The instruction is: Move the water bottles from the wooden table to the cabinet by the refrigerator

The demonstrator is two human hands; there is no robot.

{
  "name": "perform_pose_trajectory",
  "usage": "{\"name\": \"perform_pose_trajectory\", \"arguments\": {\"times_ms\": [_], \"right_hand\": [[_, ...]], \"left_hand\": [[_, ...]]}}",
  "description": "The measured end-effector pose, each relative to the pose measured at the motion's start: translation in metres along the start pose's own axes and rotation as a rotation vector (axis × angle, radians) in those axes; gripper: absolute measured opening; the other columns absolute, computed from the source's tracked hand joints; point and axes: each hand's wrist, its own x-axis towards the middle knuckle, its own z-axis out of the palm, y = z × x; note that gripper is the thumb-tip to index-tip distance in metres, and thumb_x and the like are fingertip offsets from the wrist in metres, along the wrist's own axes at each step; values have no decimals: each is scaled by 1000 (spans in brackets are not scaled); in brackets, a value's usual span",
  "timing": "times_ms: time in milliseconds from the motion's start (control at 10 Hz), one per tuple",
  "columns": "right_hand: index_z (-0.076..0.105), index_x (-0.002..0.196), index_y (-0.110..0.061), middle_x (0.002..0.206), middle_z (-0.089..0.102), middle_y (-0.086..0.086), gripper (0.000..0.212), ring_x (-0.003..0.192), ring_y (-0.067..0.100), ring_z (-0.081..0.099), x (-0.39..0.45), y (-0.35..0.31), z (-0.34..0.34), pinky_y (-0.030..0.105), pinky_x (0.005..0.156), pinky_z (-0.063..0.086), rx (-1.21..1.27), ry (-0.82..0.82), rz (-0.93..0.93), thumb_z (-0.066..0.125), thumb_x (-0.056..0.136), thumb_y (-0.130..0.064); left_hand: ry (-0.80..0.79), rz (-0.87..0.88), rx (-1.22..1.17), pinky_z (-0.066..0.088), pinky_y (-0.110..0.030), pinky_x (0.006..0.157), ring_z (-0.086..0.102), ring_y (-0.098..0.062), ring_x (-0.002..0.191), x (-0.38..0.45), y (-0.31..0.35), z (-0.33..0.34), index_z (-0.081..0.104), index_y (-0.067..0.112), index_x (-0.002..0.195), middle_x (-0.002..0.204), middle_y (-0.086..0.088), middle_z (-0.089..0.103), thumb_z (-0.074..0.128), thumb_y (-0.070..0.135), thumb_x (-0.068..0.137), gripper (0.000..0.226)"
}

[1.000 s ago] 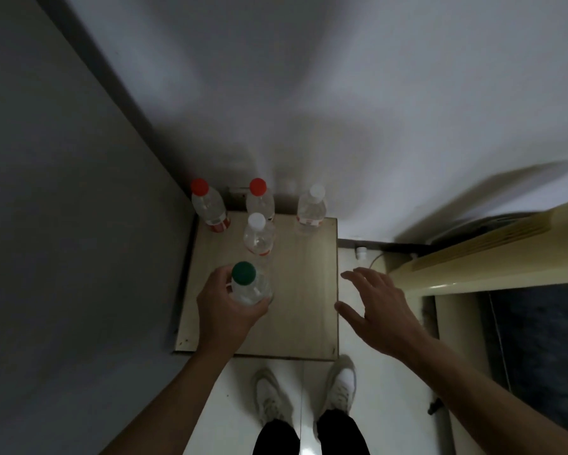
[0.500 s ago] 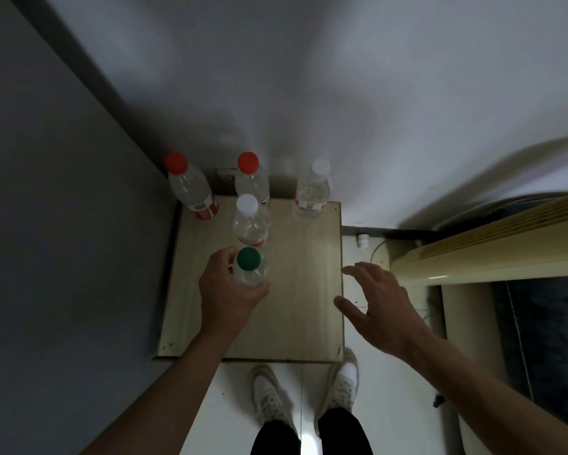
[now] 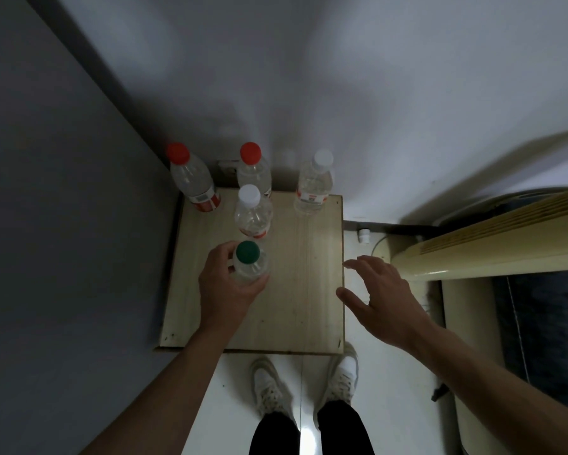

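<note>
A small wooden cabinet top sits in a corner below me. My left hand is wrapped around a clear bottle with a green cap, which stands upright on the wood. Behind it stands a white-capped bottle. Along the back edge are two red-capped bottles and another white-capped bottle. My right hand hovers with fingers spread over the right edge of the top, holding nothing.
A grey panel rises on the left and a white wall at the back. A cream appliance stands to the right. My white shoes are on the pale floor in front.
The view has shifted a little. My left hand has stayed on the green-capped bottle at the same spot. The right hand has stayed over the right edge.
</note>
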Motion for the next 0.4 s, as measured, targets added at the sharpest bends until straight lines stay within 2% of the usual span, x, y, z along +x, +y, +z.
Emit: {"name": "perform_pose_trajectory", "arguments": {"times_ms": [200,400], "right_hand": [[40,144,-27,155,35,2,58,143,24,30,-9,0,-10,48,114,33,36,19,19,51,93,-52],[43,142,-25,151,40,3,56,138,23,36,-26,-16,-41,44,112,36,64,142,-16,54,93,-49]], "left_hand": [[19,-66,98,58,-37,79,61,-12,96,-1,2,6,56,22,119,112,6,61,92,36,62,68],[-7,-183,157,52,-31,77,59,-14,97,-6,37,-11,54,24,119,111,6,60,90,45,60,72]]}}
